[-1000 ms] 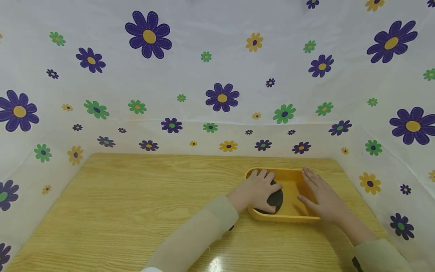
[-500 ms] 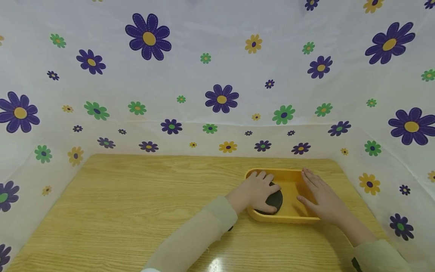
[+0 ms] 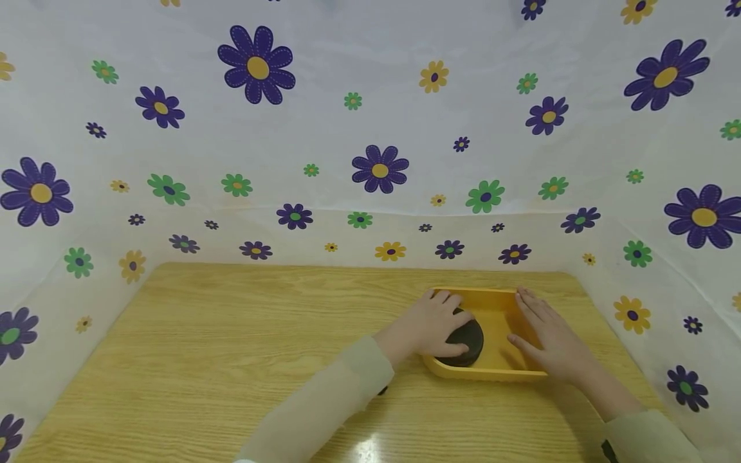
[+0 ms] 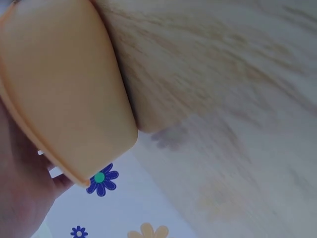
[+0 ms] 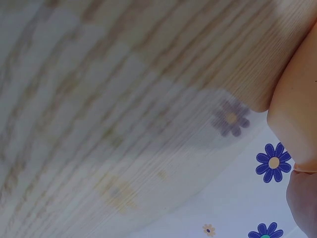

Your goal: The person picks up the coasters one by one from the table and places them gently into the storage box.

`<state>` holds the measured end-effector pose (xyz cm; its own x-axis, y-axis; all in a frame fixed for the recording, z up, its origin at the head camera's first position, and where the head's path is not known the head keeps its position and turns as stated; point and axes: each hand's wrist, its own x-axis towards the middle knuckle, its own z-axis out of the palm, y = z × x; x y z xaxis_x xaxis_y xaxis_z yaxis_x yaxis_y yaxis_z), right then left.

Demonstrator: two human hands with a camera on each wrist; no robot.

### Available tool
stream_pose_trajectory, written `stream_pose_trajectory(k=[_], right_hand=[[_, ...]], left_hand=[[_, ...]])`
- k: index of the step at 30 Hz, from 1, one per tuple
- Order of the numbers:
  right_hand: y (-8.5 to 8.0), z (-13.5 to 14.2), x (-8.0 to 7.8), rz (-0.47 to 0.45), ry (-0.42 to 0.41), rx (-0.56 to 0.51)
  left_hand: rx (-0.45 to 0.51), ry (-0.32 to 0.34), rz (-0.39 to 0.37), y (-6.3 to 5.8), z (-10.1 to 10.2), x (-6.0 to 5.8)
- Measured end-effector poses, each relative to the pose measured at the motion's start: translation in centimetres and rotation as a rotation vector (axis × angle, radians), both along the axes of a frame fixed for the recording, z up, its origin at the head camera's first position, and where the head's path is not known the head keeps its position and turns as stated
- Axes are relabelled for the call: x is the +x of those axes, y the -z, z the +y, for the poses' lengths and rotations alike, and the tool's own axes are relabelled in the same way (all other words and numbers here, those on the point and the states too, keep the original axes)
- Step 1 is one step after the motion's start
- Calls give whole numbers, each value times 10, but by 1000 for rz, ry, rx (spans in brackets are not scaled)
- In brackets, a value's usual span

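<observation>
A yellow, round-cornered tray (image 3: 498,373) stands on the right part of the table. In its left end lies a thick black round disc (image 3: 470,337), partly covered by my left hand (image 3: 431,325). That hand reaches over the tray's left rim, with its thumb and fingers spread loosely on the disc. My right hand (image 3: 552,344) lies over the tray's right end, fingers extended near the far corner and thumb inside. In the left wrist view, the tray's outer wall (image 4: 69,84) is beside the left hand (image 4: 22,193). Only part of the right hand (image 5: 303,201) shows in the right wrist view.
The wooden table (image 3: 243,334) has a glossy surface. White cloth (image 3: 324,128) with printed flowers rises behind it and on both sides, close beyond the tray's far and right edges.
My left hand has shifted slightly left over the disc, so more of the disc shows. The disc, tray and right hand stay nearly where they were.
</observation>
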<state>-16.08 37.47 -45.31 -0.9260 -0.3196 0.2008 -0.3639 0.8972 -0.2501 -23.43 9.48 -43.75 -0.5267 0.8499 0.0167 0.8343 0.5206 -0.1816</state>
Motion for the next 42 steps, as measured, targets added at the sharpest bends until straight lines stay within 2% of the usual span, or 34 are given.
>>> stream_pose_trajectory(k=[7, 14, 21, 25, 33, 39, 42], right_hand=[[1, 1, -4, 31, -21, 7], [2, 2, -7, 59, -44, 21], [2, 3, -7, 64, -47, 33], [1, 4, -5, 55, -38, 38], [-1, 9, 0, 72, -41, 84], [-2, 12, 3, 72, -28, -6], [-5, 10, 4, 81, -21, -21]], left_hand=[[61, -12, -7, -5, -17, 3], [104, -16, -22, -11, -40, 13], [111, -54, 2, -15, -68, 20], [129, -80, -20, -18, -84, 23], [224, -101, -63, -22, -111, 27], [286, -151, -117, -22, -141, 28], [313, -176, -112, -20, -157, 28]])
